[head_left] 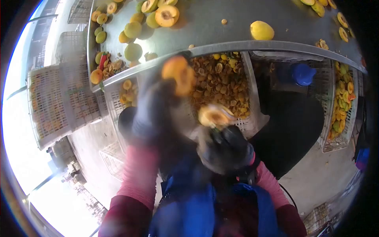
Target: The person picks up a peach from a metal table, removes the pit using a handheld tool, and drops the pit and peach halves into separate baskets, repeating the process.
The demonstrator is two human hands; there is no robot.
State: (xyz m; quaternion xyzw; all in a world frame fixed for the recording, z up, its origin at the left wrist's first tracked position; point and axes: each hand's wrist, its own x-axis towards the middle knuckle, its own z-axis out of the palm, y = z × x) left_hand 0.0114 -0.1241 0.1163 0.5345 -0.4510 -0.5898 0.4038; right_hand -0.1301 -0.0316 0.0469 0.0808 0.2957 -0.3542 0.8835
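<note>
My left hand (152,106), in a dark glove, is raised and blurred; it grips an orange peach half (178,74) near the table's metal edge. My right hand (226,147), also gloved, holds another peach half (214,115) cut side up, above a white crate (251,94) filled with peach pits. Pink sleeves and a blue apron show below.
A grey metal table (221,27) carries whole and halved peaches, with a whole yellow one (261,30) near the rim. A crate of peach halves (342,102) stands at right, a blue container (303,74) beside it. Stacked crates (59,98) sit at left.
</note>
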